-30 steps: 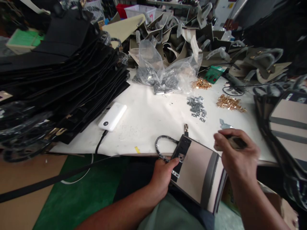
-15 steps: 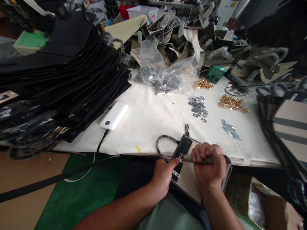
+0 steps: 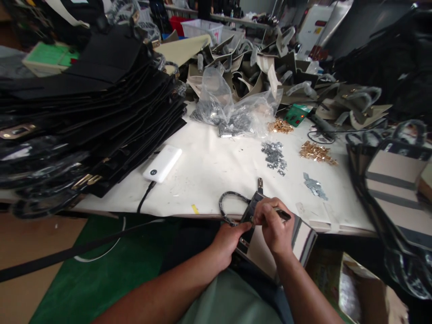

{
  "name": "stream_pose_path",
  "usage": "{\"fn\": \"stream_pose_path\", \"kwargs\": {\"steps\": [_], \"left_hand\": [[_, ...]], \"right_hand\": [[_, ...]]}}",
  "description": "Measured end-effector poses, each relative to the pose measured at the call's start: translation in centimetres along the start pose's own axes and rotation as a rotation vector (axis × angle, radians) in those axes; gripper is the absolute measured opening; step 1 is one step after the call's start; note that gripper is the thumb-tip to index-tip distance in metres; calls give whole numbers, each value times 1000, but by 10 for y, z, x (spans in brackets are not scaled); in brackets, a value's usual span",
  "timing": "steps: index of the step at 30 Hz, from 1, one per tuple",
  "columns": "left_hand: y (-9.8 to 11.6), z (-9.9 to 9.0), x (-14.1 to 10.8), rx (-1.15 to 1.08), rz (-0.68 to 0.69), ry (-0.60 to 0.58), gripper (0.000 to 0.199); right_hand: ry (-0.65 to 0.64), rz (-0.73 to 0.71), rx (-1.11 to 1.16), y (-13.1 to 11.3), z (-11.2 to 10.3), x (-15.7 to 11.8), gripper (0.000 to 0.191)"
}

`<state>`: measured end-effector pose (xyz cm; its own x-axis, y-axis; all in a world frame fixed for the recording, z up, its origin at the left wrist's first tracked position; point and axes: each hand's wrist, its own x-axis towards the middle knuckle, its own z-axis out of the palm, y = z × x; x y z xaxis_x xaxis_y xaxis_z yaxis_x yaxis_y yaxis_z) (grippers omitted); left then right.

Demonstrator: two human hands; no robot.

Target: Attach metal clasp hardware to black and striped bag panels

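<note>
A beige bag panel with black strips rests across my lap against the table edge. A dark rope-like handle loop and a strap tab with a gold-coloured fitting stick out from its upper end. My left hand is closed on the panel's left edge, its thumb lying on the black strip. Close to that thumb, my right hand is closed round a tool with a dark handle; its working end is hidden by the fingers. A small metal plate sits on the strip below.
Black bag pieces are stacked at left, beside a white power bank. Small grey plates, gold-coloured fittings and clear plastic bags lie on the table. More panels stand at right, above a cardboard box.
My right hand has shifted left towards my left thumb and turned, so the tool is held more steeply. My left hand keeps its hold on the panel. The camera view has shifted slightly.
</note>
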<state>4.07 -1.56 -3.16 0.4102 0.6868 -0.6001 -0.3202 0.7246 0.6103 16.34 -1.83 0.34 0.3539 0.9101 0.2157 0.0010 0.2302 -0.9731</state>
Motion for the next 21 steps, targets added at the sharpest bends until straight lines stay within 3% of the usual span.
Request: {"fn": "stream_pose_path", "kwargs": {"steps": [4, 7, 13, 17, 21], "left_hand": [[1, 0, 1, -4, 113, 3, 36], [-1, 1, 1, 13, 85, 28, 39], [-2, 3, 1, -49, 139, 20, 38], [-1, 3, 1, 18, 110, 86, 34], [-2, 2, 1, 9, 121, 62, 34]], "right_hand": [[136, -3, 82, -9, -5, 8, 22], [162, -16, 73, -18, -3, 15, 26], [-149, 116, -279, -27, 25, 27, 35], [-259, 9, -449, -26, 36, 26, 35], [-306, -26, -442, -18, 25, 19, 32]]}}
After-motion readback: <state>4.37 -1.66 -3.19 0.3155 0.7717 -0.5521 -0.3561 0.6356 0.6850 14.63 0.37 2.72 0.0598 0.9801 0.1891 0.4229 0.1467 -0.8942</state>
